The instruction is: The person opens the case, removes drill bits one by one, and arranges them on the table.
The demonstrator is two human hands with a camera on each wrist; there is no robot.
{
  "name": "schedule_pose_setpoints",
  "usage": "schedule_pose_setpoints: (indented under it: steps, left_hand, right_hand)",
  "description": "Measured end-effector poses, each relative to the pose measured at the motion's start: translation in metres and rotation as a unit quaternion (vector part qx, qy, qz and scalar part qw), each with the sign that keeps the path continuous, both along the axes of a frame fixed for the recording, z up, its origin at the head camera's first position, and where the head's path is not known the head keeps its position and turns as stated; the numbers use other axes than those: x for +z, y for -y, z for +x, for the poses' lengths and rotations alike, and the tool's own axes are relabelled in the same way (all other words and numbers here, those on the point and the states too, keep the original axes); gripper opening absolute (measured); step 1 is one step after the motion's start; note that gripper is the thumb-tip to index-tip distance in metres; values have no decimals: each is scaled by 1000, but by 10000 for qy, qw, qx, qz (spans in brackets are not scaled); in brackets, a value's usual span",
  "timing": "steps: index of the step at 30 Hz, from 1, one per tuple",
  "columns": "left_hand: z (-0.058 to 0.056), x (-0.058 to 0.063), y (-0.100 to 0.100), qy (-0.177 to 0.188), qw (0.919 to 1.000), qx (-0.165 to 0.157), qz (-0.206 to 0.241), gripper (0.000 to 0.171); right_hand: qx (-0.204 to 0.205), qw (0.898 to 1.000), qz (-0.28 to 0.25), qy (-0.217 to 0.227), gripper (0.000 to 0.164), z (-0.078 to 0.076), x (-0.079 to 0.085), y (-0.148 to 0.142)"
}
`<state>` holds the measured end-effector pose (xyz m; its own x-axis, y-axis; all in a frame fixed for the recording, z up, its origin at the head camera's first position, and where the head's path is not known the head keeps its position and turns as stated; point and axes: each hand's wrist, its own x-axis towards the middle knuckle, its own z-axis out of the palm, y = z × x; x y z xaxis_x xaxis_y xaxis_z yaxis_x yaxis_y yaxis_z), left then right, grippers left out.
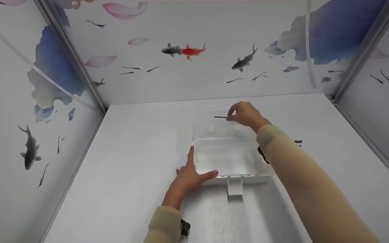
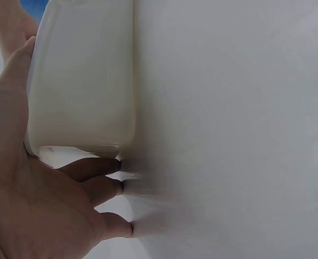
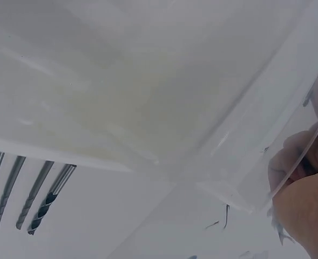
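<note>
A white plastic box [image 1: 230, 158] with a raised clear lid [image 1: 203, 126] sits in mid-table, a white latch [image 1: 235, 187] hanging from its front. My left hand [image 1: 189, 177] rests against the box's front left corner, thumb along the front rim and index finger straight along the side. In the left wrist view, its other fingertips [image 2: 118, 224] touch the tabletop beside the box wall. My right hand [image 1: 247, 114] pinches a thin dark drill bit [image 1: 220, 117] over the clear lid. Through the clear plastic, the right wrist view shows the curled fingers [image 3: 291, 156].
Several drill bits [image 3: 51, 199] lie side by side on the table to the right of the box, mostly behind the right sleeve [image 1: 299, 172] in the head view. White printed panels [image 1: 194, 77] enclose the white table [image 1: 137, 162] at the back and sides.
</note>
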<state>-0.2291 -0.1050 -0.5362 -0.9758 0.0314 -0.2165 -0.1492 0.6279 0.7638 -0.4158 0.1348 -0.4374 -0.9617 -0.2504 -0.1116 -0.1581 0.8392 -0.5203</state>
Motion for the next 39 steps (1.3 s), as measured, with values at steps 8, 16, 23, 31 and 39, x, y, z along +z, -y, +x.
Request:
schedule_pose_setpoints:
  steps: [8, 16, 23, 31, 39]
  left_hand:
    - [1, 2, -2, -50, 10000, 23, -33, 138]
    - [0, -1, -4, -34, 10000, -8, -34, 139]
    - [0, 0, -4, -71, 9999, -76, -31, 138]
    - [2, -2, -5, -38, 10000, -33, 0, 138]
    - [0, -1, 0, -101, 9999, -20, -117, 138]
  right_hand:
    - [-125, 9993, -268, 219, 18, 1, 1, -3]
    - [120, 9996, -175, 191, 25, 3, 3, -10]
    - [257, 9972, -658, 238, 27, 5, 19, -21]
    - [350, 9948, -945, 146, 28, 13, 39, -40]
    - [399, 9941, -1004, -44, 27, 20, 54, -64]
